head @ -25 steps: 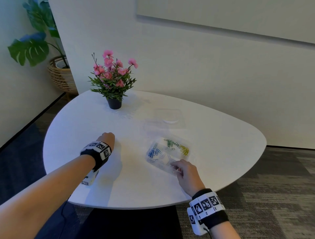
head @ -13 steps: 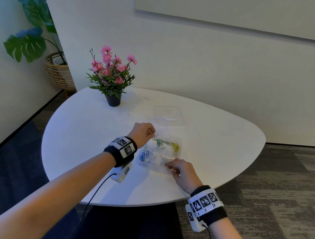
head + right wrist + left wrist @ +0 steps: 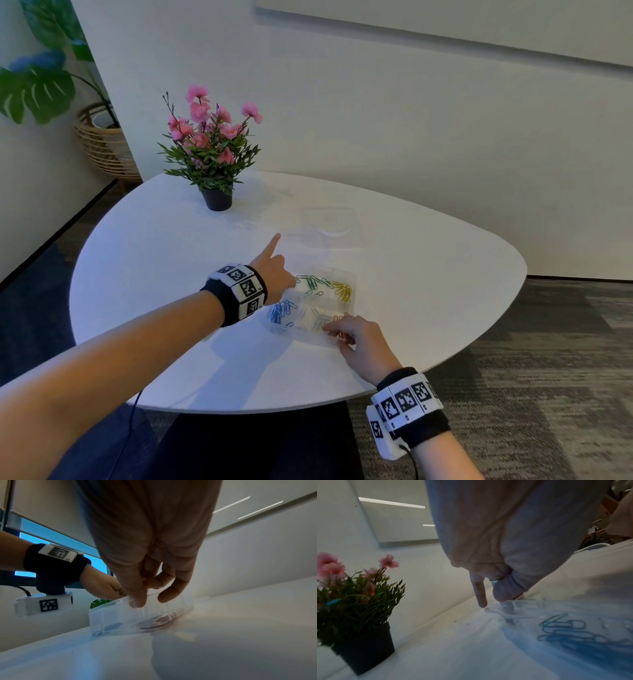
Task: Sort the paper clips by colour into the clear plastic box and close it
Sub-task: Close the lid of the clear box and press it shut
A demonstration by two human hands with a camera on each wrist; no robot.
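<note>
Clear plastic box [image 3: 310,305] stays steady: your right hand [image 3: 359,339] pinches its near rim while your left hand [image 3: 274,274], forefinger straight, drops a clip at the far-left compartment.

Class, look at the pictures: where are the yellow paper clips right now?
In the head view, the yellow paper clips lie in the clear plastic box's far right compartment, beside the green paper clips.

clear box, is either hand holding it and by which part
The right hand holds the clear plastic box by its near rim. The left hand is at its far left corner; whether it grips anything cannot be told.
</note>
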